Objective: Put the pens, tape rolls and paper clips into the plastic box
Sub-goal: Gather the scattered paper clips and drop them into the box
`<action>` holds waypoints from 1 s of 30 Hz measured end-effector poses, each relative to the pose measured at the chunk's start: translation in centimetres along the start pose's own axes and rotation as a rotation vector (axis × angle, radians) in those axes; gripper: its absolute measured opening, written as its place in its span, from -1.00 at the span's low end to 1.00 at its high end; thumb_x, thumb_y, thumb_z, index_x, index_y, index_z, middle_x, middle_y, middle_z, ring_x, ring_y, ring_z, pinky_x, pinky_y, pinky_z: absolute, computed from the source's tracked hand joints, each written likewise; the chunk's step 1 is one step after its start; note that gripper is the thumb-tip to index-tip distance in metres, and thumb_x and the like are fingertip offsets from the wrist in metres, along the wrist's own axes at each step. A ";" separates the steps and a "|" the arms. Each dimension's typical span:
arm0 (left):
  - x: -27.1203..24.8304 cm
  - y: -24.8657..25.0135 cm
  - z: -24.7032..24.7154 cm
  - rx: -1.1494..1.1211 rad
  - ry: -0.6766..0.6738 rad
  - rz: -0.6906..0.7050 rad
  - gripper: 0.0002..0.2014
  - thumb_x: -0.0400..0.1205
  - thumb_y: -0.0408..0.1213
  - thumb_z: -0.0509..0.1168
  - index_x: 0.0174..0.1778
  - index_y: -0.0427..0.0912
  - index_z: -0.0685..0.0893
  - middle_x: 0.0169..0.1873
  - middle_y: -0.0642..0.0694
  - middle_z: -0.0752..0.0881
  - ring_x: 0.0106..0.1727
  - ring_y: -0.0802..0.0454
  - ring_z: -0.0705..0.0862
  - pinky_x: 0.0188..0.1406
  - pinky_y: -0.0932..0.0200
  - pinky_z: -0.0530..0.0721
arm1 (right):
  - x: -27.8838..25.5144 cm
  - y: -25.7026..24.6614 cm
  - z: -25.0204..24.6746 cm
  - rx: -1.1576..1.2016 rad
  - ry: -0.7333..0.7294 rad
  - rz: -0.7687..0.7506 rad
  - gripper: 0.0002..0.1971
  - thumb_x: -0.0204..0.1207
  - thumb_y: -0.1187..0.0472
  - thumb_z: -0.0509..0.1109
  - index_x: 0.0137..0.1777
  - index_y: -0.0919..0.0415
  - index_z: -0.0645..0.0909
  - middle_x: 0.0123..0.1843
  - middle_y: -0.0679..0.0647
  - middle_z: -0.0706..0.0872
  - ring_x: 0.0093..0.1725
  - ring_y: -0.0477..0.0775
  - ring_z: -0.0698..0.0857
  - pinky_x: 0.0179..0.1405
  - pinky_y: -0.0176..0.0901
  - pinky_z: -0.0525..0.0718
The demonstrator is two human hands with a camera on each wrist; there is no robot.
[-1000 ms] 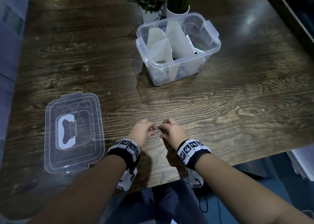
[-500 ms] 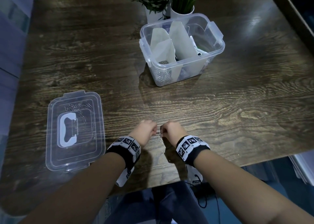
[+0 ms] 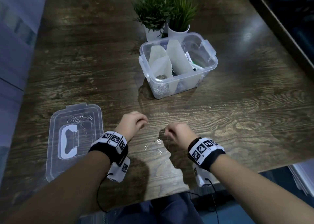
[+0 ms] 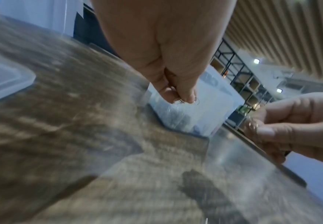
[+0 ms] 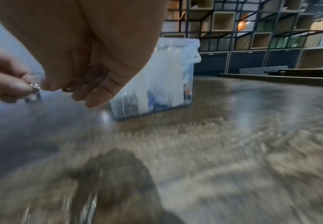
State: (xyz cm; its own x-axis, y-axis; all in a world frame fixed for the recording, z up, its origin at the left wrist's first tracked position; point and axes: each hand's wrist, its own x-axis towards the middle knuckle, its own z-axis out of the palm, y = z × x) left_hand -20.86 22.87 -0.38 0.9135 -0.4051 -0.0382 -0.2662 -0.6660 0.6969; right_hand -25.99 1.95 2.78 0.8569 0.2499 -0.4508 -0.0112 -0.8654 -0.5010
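Observation:
A clear plastic box [image 3: 190, 85] with paper dividers stands at mid-table; a heap of paper clips [image 3: 160, 89] lies in its front left compartment. My left hand [image 3: 144, 122] is curled, and the left wrist view shows it [image 4: 179, 98] pinching a paper clip [image 4: 181, 102] between thumb and finger. A short way to the right, my right hand [image 3: 165, 133] pinches a few clips [image 3: 162, 132], seen blurred under its curled fingers [image 5: 91, 91]. Several loose clips [image 3: 156, 144] lie on the wood between and just below the two hands.
The box's clear lid [image 3: 56, 155] lies flat at the left with several paper clips [image 3: 79, 120] on it. Two potted plants [image 3: 163, 11] stand right behind the box. The table's near edge [image 3: 169, 195] runs close under my wrists.
My hands, which held one clump of clips together, have drawn apart, the left going left. Loose clips now lie on the table between them.

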 end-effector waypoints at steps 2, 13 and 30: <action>1.7 1.0 -1.9 -0.016 0.101 0.045 -0.94 0.51 -0.41 0.46 -0.17 -0.19 0.82 -0.19 -0.02 0.75 -0.14 0.07 0.70 -0.01 0.67 0.41 | 0.2 -0.7 -3.3 0.063 0.172 -0.045 -0.84 0.63 0.23 0.37 0.07 0.30 0.72 0.06 0.15 0.76 0.10 0.16 0.70 0.20 -0.17 0.54; 9.1 5.9 -6.2 -0.102 0.447 0.147 -0.92 0.52 -0.41 0.45 -0.13 -0.19 0.82 -0.20 0.06 0.69 -0.14 0.27 0.61 -0.02 0.56 0.48 | 11.7 -2.7 -13.9 0.086 0.421 0.085 -0.88 0.56 0.10 0.47 -0.05 0.10 0.79 -0.07 0.00 0.80 -0.06 0.02 0.72 0.05 -0.08 0.66; 13.7 7.7 -5.2 0.033 0.120 0.150 -0.70 0.67 -0.32 0.24 0.33 -0.11 0.62 0.15 -0.04 0.68 0.21 0.04 0.62 0.33 0.12 0.51 | 4.1 3.4 -9.4 0.330 0.586 -0.044 -0.93 0.53 0.22 0.50 -0.04 0.19 0.74 -0.17 -0.09 0.69 -0.24 -0.10 0.60 -0.07 -0.26 0.57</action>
State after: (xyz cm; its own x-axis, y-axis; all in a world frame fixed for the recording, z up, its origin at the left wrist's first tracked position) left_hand -8.80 15.44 8.23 0.8925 -0.4251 0.1509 -0.4099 -0.6248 0.6646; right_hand -17.67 -4.00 6.16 0.9971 -0.0762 0.0039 -0.0474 -0.6581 -0.7514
